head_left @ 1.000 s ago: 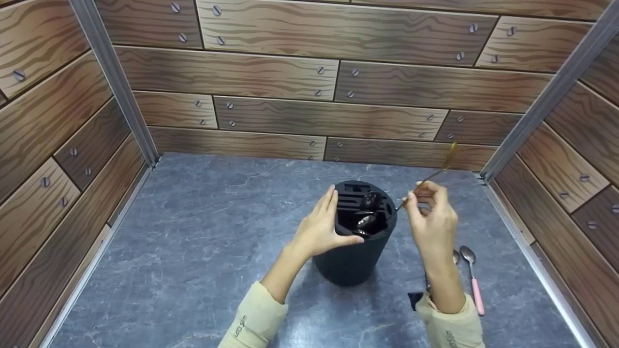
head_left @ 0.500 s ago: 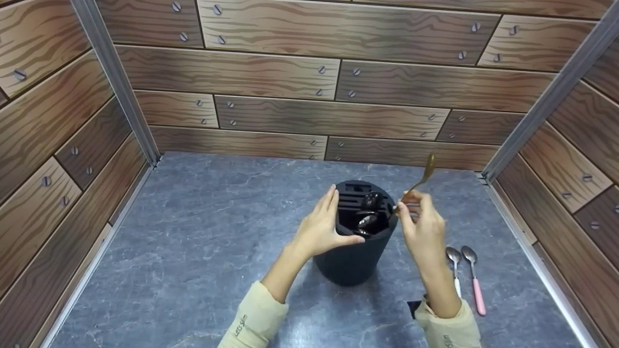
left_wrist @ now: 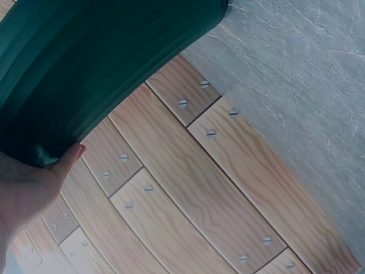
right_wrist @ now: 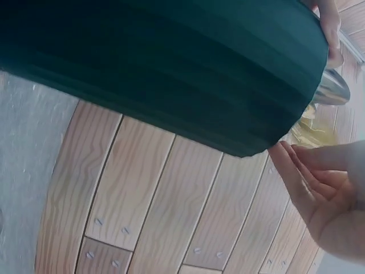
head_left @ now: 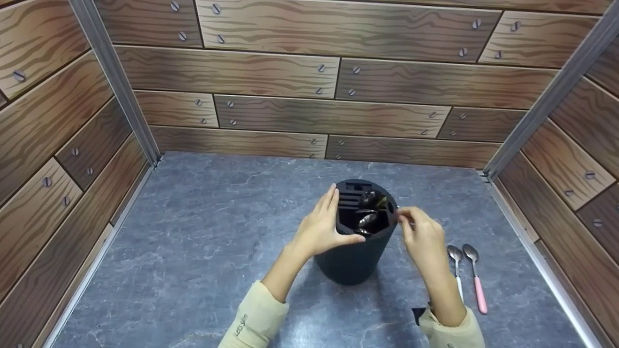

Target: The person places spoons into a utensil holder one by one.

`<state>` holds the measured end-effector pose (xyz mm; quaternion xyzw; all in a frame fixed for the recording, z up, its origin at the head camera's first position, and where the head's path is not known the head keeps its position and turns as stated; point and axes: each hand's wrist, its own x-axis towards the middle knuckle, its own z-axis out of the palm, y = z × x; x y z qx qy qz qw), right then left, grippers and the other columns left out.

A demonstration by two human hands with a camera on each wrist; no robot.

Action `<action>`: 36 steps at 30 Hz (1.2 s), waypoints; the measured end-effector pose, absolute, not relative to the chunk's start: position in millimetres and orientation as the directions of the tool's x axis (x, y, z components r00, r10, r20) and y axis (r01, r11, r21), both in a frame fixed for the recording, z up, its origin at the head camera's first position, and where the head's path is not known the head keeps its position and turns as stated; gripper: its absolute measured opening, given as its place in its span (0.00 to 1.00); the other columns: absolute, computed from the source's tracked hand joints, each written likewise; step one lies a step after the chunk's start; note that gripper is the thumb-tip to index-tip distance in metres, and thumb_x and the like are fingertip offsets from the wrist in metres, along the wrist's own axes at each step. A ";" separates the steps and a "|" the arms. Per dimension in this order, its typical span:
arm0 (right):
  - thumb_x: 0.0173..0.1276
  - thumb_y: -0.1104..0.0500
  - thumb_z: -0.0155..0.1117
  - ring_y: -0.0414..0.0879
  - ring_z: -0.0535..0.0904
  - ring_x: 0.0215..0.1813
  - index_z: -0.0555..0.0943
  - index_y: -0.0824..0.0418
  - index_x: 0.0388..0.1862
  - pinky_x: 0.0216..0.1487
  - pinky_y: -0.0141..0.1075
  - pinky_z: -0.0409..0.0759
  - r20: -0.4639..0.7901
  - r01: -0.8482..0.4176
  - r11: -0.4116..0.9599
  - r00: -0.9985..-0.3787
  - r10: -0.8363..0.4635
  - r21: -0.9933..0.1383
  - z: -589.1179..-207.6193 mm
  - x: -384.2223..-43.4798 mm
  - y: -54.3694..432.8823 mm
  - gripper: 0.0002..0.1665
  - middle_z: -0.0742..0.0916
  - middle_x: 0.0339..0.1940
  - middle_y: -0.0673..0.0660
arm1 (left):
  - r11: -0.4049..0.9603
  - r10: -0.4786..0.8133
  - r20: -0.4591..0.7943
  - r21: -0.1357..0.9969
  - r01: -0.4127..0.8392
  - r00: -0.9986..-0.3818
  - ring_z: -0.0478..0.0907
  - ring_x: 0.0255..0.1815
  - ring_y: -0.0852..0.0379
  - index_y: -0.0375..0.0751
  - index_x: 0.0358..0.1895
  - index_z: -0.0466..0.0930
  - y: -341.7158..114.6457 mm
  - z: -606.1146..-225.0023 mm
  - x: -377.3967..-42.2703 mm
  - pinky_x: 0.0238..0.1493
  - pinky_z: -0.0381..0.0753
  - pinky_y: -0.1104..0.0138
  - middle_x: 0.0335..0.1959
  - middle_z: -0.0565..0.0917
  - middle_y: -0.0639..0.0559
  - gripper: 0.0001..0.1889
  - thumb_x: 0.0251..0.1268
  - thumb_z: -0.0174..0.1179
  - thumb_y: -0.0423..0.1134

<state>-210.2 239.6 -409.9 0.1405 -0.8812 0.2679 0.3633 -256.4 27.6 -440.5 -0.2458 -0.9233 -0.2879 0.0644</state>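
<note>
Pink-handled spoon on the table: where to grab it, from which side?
Probably pinch the pink handle mid-length, from above and the person's right. The spoon lies flat, handle toward the person, bowl away; the white-handled spoon lies close on its left, with the black holder further left.

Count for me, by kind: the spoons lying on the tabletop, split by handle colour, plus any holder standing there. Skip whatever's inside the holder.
Pink-handled spoon: 1
White-handled spoon: 1
Dark holder: 1
Total: 3
</note>
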 end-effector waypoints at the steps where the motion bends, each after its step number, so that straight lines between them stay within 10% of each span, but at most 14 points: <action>1: 0.54 0.75 0.64 0.54 0.81 0.28 0.80 0.69 0.31 0.31 0.47 0.78 0.709 -0.427 0.827 -0.703 -0.050 -0.366 -410.3 -208.5 241.9 0.06 0.85 0.27 0.61 | 0.713 0.417 0.259 0.502 0.490 -0.871 0.48 0.70 0.52 0.36 0.72 0.43 27.7 -440.6 -256.2 0.56 0.68 0.55 0.73 0.42 0.50 0.62 0.40 0.56 0.75; 19: 0.59 0.70 0.60 0.56 0.81 0.30 0.81 0.68 0.33 0.34 0.51 0.75 0.444 -0.165 0.848 -0.891 0.091 -0.504 -428.5 -215.6 280.0 0.04 0.85 0.27 0.62 | 0.711 0.415 0.258 0.506 0.488 -0.872 0.46 0.70 0.51 0.35 0.72 0.43 27.7 -441.4 -255.2 0.57 0.67 0.55 0.73 0.41 0.50 0.62 0.40 0.54 0.77; 36: 0.55 0.67 0.58 0.66 0.78 0.35 0.79 0.71 0.30 0.35 0.55 0.70 0.298 0.091 0.849 -0.912 0.281 -0.521 -487.4 -240.2 323.5 0.06 0.83 0.28 0.66 | 0.719 0.419 0.265 0.488 0.495 -0.869 0.46 0.70 0.51 0.35 0.72 0.43 27.8 -441.1 -255.3 0.58 0.66 0.56 0.73 0.41 0.49 0.62 0.40 0.54 0.76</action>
